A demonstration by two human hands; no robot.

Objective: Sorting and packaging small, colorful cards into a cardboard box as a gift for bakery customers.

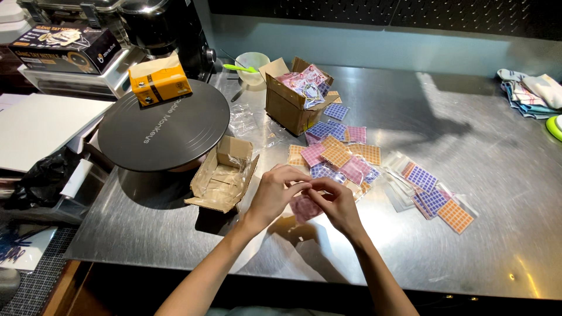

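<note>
While both hands pinch it, pink sheet (304,208) (gridded) sags.

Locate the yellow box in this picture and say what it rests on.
In the head view the yellow box sits upper left, on the far edge of the round black turntable, left of the open cardboard box of packets.

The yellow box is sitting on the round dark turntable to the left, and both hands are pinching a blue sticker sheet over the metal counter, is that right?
Not quite. The head view shows the sticker sheet pinched between the left hand and right hand is pink, not blue. The rest holds: the yellow box sits on the round dark turntable, and the hands work over the metal counter.
</note>
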